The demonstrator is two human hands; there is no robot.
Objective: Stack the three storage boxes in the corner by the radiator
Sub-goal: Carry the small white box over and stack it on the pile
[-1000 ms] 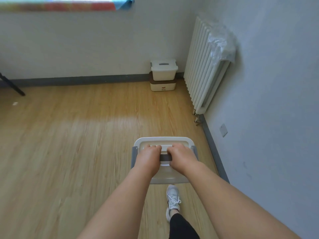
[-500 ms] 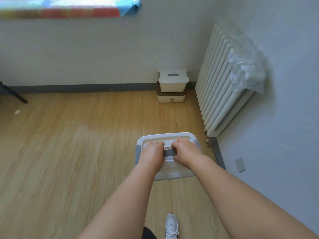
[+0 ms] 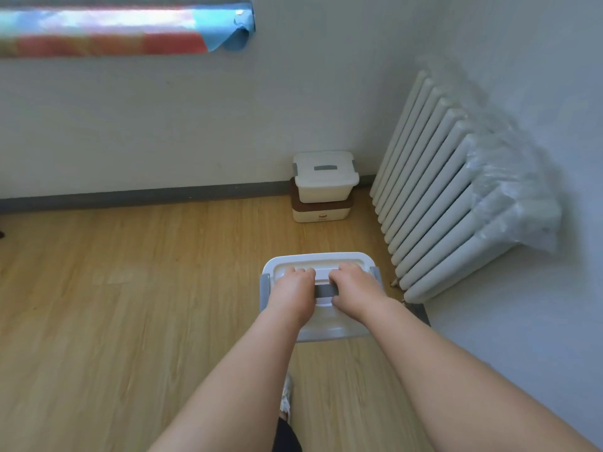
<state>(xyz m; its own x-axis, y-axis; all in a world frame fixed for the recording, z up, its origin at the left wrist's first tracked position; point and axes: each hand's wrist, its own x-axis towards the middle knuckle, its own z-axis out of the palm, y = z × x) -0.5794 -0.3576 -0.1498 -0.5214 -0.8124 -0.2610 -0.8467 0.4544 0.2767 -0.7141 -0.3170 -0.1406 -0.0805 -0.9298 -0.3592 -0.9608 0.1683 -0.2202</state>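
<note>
I carry a white storage box (image 3: 326,327) with grey side clips above the wooden floor. My left hand (image 3: 291,290) and my right hand (image 3: 355,287) both grip its grey top handle (image 3: 325,291). Ahead in the corner, a white box with a grey lid handle (image 3: 324,177) sits on top of a cream box with a brown lid (image 3: 321,212). That stack stands against the back wall, just left of the white radiator (image 3: 437,203). The carried box is still well short of the stack.
Clear plastic wrap (image 3: 518,190) covers the radiator's near end on the right wall. A grey skirting board (image 3: 146,195) runs along the back wall. A colourful cloth (image 3: 124,31) hangs at the top left. My white shoe (image 3: 286,398) shows below the box.
I have walked forward with the box; the corner stack and radiator now appear larger and closer. Both hands keep the same grip on the handle.
</note>
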